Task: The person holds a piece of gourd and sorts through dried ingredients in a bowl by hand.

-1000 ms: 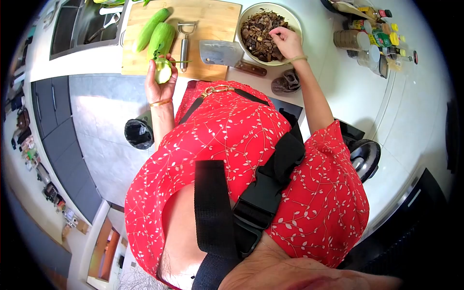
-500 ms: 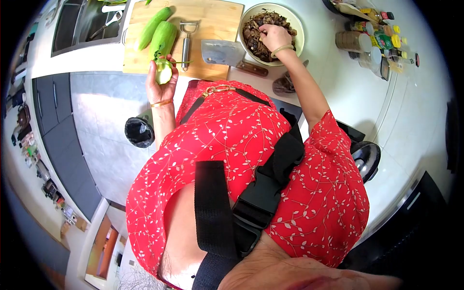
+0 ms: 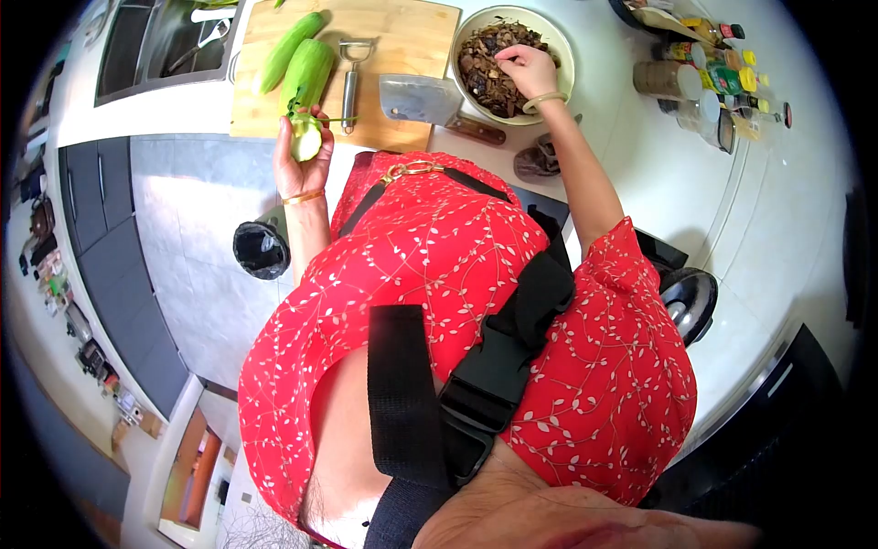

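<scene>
My left hand [image 3: 304, 154] is closed around a cut-off gourd end [image 3: 306, 139], pale on its cut face with a thin green stem sticking out. It is at the near edge of the wooden cutting board [image 3: 412, 37]. On the board, two long green gourds [image 3: 308, 73] lie beside a metal peeler [image 3: 351, 84] and a cleaver [image 3: 422, 97]. My right hand [image 3: 530, 71] is over a white bowl [image 3: 569, 78] of dark brown chopped pieces [image 3: 489, 66]. Its fingertips are pinched together low over the pieces; what they hold is too small to make out.
Several bottles and jars [image 3: 672, 80] stand at the right of the counter. A crumpled dark cloth or bag [image 3: 537, 160] lies below the bowl. The sink [image 3: 169, 46] is at the upper left. A bin with a black liner [image 3: 262, 249] stands on the floor.
My right hand has shifted a little to the right over the bowl and lifted slightly from the brown pieces. My left hand keeps the gourd end, with its cut face turned slightly.
</scene>
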### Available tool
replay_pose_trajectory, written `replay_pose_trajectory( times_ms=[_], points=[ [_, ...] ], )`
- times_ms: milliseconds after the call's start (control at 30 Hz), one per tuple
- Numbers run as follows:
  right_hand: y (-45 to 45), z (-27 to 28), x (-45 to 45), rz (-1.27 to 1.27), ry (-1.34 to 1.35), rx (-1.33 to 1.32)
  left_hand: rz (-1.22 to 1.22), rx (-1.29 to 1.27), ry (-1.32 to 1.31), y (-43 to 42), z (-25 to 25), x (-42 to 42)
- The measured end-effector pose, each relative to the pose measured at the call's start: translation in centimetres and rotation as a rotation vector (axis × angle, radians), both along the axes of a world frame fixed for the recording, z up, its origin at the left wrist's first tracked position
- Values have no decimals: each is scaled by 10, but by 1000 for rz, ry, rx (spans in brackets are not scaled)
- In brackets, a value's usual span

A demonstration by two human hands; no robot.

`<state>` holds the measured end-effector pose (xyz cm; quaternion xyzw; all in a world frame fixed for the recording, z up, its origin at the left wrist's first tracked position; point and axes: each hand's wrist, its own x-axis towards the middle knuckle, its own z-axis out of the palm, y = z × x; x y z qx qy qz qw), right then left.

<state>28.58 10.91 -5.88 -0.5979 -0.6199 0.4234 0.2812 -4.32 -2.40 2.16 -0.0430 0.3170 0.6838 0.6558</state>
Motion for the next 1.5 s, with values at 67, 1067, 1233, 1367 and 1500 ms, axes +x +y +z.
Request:
replay_pose_trajectory(
  times_ms=[67,1067,1233,1367,1500],
  points=[
    [-4,21,1,-165,419,-326,-4,1,7,1,1,1],
    [0,21,56,-238,516,-368,-19,-6,46,2,4,3],
    [12,8,61,-87,-297,-13,-26,0,24,3,6,3],
    [19,10,47,1,-501,-36,-29,7,13,4,9,5],
    [26,6,40,20,-653,-97,-24,1,22,4,11,6]
  ],
)
